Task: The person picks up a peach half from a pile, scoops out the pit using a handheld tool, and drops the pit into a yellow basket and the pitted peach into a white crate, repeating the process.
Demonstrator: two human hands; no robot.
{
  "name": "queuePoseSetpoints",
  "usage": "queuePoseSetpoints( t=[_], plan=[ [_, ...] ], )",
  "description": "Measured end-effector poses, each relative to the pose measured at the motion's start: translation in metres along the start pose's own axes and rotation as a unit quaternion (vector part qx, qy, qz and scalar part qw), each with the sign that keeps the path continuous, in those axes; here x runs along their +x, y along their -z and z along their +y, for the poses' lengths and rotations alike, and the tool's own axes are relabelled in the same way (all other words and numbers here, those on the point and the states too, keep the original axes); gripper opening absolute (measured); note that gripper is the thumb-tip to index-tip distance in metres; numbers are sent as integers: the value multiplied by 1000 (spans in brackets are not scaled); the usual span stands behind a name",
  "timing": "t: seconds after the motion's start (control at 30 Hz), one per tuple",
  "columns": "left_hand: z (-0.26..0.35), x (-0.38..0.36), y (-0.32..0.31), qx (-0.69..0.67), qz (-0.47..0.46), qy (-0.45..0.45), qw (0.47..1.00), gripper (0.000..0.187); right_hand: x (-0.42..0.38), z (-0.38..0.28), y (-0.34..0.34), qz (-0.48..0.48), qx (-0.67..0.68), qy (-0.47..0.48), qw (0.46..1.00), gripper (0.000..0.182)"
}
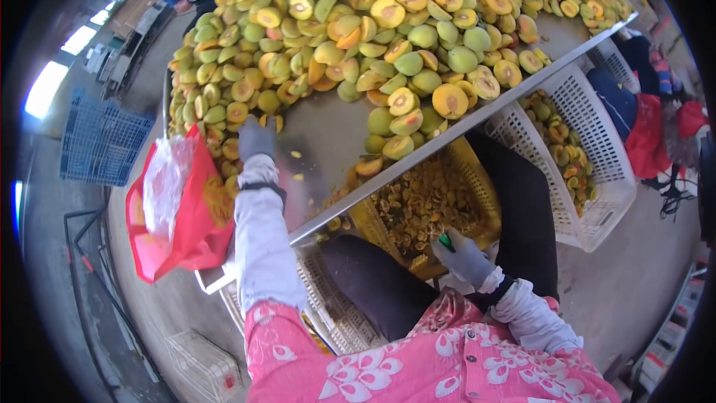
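My left hand (257,142), in a grey glove, reaches onto the metal table (317,130) at the left end of a big heap of halved peaches (388,11). Its fingertips are among the fruit, right beside a cut peach half (271,122); I cannot make out whether they grip one. Low over a yellow crate (488,213) between my knees is my right hand (464,260), also gloved, closed round a small green-handled tool (446,242). The tool's working end is hard to see. Pits and scraps (421,198) fill much of that crate.
Left of my arm, a red bag (190,235) with clear plastic hangs at the table. A white crate (597,130) of peach halves stands at the right. Blue crates (104,138) are at far left. Other people (630,116) sit at right and upper left.
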State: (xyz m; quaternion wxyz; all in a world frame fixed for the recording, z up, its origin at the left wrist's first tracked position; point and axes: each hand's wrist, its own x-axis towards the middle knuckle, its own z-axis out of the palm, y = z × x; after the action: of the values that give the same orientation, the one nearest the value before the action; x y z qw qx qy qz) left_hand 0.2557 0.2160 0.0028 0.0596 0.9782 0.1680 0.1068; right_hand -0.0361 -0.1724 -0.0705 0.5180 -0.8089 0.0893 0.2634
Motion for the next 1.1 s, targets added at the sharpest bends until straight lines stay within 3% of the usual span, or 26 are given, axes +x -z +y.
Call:
queuePoseSetpoints(
  t=[0.03, 0.17, 0.2, 0.27, 0.3, 0.33, 0.4, 0.43, 0.5, 0.53, 0.6, 0.63, 0.67, 0.73, 0.77, 0.87, 1.0, 1.1],
  plan=[
    [8, 10, -5, 73, -28, 6, 997, 47, 2, -1, 2, 2, 19, -2, 1000, 36],
    [32, 0, -13, 36, -5, 6, 999, 51, 9, -2, 1, -17, 117, -46, 992, 21],
    [29, -4, -14, 38, -7, 8, 999, 51, 11, -3, -2, -7, 96, 6, 995, 19],
    [12, -11, -17, -206, -227, 131, 943, 48, 11, -12, -7, 0, 74, 63, 995, 18],
    [-4, -15, -37, -281, -249, 148, 915, 36, 10, -19, -9, -5, 75, 110, 991, 18],
    [8, -39, -15, -283, -247, 149, 915, 36, 5, -36, -7, -10, 75, 155, 985, 17],
    [32, -112, 30, -614, -230, 118, 746, 25, -15, -75, -2, -25, 52, 160, 985, 17],
    [36, -140, 45, -617, -230, 116, 743, 25, -26, -95, -2, -12, 44, 180, 983, 20],
    [44, -190, 66, -711, -289, 26, 641, 31, -40, -122, -5, 5, 29, 200, 979, 24],
    [51, -211, 70, -715, -288, 23, 637, 31, -46, -132, -7, 7, 19, 225, 974, 25],
    [67, -254, 78, -615, -76, -282, 733, 31, -55, -139, -16, 11, 6, 250, 968, 26],
    [79, -278, 97, -733, -187, -114, 644, 34, -56, -138, -23, 63, 30, 310, 948, 27],
    [85, -288, 107, -734, -184, -118, 642, 34, -57, -135, -28, 113, 55, 369, 921, 28],
    [90, -305, 119, -875, -239, 74, 415, 43, -63, -127, -32, 124, 33, 363, 923, 29],
    [91, -312, 121, -858, -208, 40, 467, 55, -66, -124, -33, 135, 15, 354, 925, 30],
    [94, -328, 139, -839, -184, 55, 510, 58, -84, -127, -31, 143, -1, 359, 922, 31],
    [101, -341, 146, -852, -156, 46, 498, 64, -93, -126, -34, 158, -32, 383, 910, 33],
    [105, -348, 149, -843, -110, 50, 524, 64, -95, -125, -38, 173, -33, 402, 898, 35]
  ],
)
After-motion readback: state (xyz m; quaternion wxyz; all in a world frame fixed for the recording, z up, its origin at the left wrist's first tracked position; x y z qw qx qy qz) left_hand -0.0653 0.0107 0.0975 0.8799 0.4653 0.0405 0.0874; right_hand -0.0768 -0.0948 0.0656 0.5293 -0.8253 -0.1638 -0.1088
